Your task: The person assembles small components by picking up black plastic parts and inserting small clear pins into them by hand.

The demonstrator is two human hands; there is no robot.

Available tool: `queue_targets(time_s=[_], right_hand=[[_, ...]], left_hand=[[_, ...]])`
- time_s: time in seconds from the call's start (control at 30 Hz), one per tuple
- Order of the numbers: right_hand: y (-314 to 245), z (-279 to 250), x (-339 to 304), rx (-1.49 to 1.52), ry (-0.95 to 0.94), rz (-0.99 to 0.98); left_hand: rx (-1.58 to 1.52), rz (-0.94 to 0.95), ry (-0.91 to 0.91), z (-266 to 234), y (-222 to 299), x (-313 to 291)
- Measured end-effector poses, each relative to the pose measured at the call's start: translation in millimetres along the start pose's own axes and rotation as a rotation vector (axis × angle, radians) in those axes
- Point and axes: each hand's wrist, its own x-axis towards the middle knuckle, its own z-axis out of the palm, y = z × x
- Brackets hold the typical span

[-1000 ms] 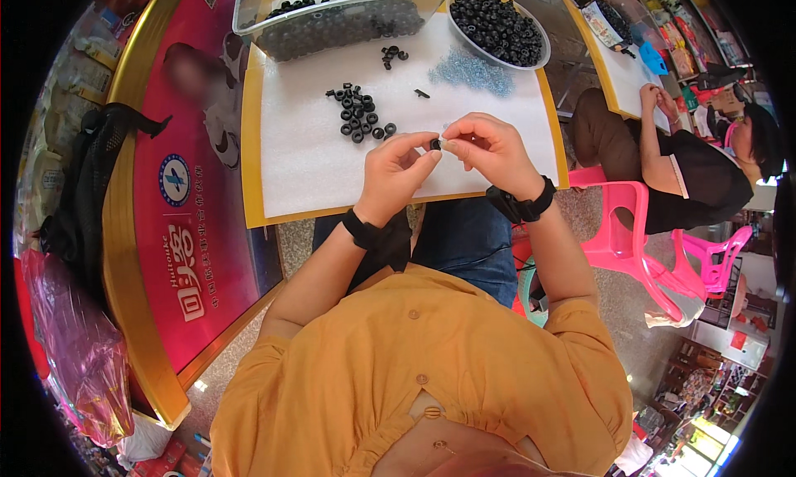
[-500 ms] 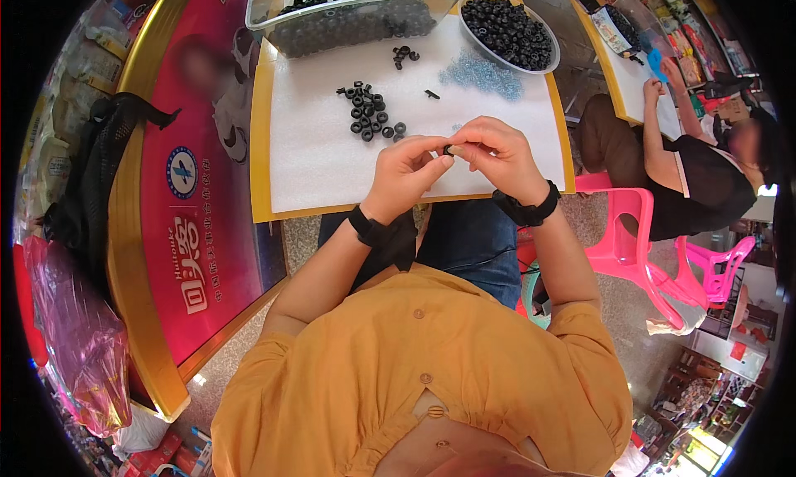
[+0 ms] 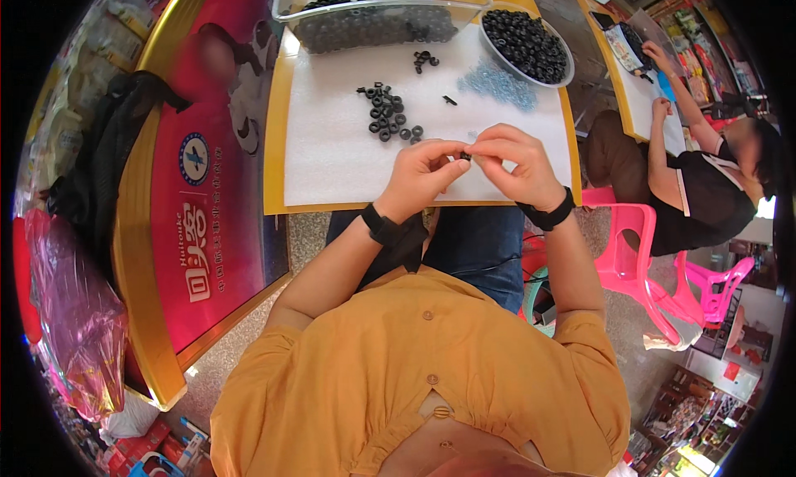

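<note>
Over the near edge of the white table sheet, my left hand (image 3: 427, 175) pinches a small black ring-shaped part (image 3: 464, 155) between thumb and fingers. My right hand (image 3: 518, 166) is closed in a pinch against the same part; whatever else its fingertips hold is too small to tell. Just beyond my left hand lies a loose group of black ring-shaped parts (image 3: 384, 112). A smaller cluster of black parts (image 3: 425, 61) sits farther off, and a single thin black piece (image 3: 449, 100) lies apart. Tiny clear-blue pieces (image 3: 497, 87) are spread beyond my right hand.
A clear plastic bin (image 3: 377, 29) of black parts stands at the table's far side, beside a round bowl (image 3: 526, 46) filled with them. On the right, another person (image 3: 705, 170) works at a second table, near a pink plastic chair (image 3: 622, 245). A red-pink panel (image 3: 199, 187) is at left.
The table and its contents have shifted slightly rightward in view. My hands stay pinched together at the black part, with fingers slightly rearranged. The other person's far arm has reached farther across their table.
</note>
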Motion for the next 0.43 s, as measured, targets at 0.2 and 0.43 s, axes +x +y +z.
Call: queue_targets(time_s=[0.2,0.43], right_hand=[[2.3,7.1,73.0,-0.078,-0.036,0.044],[34.7,71.9,162.9,-0.294,-0.301,-0.067]], left_hand=[[0.13,0.093,-0.113,0.1,4.6,0.2],[0.187,0.202,-0.152,-2.1,4.8,-1.2]])
